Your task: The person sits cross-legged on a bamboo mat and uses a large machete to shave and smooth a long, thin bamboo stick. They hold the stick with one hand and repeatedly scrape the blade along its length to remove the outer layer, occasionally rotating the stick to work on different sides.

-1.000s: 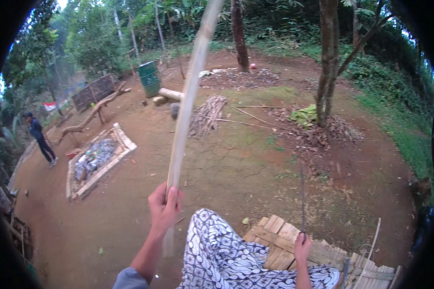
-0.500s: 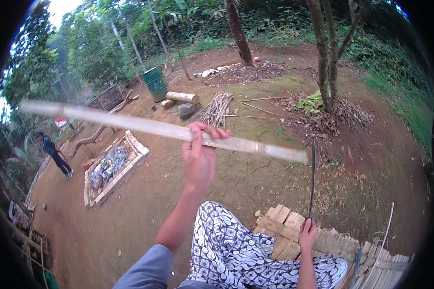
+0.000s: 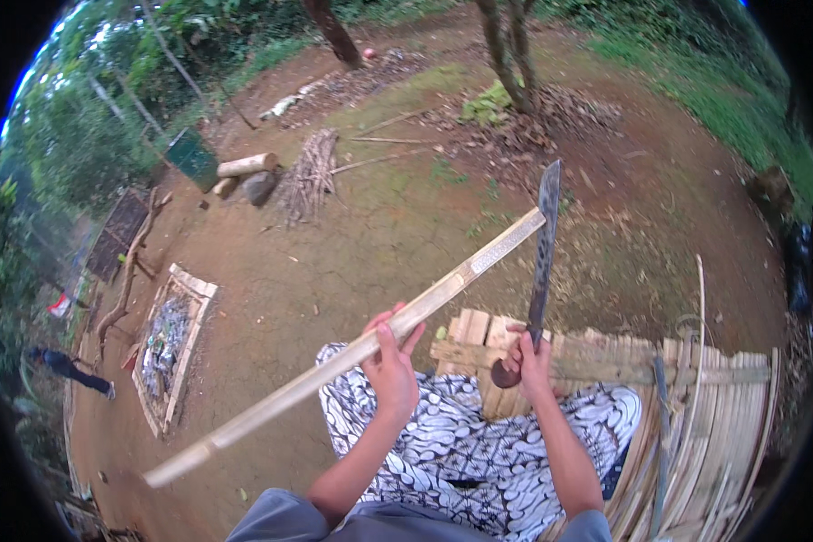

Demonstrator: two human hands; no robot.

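My left hand is closed around the middle of a long split bamboo strip, its pale inner side showing. The strip slants from lower left up to the right. In my right hand is a machete, gripped by its handle with the dark blade pointing up and away. The strip's far end meets or overlaps the blade's edge; whether they press together I cannot tell. A rounded brown handle end shows below my right fingers. Both hands are above my lap, over patterned black-and-white cloth.
I sit at a bamboo slat platform with loose strips on it. Ahead lie a stick pile, a log and a green drum. To the left are a brick-edged trash pit and a person.
The bamboo strip has swung so its right end points up and its left end down. My right hand has moved up and left, bringing the machete to the strip's end. My view has tilted down.
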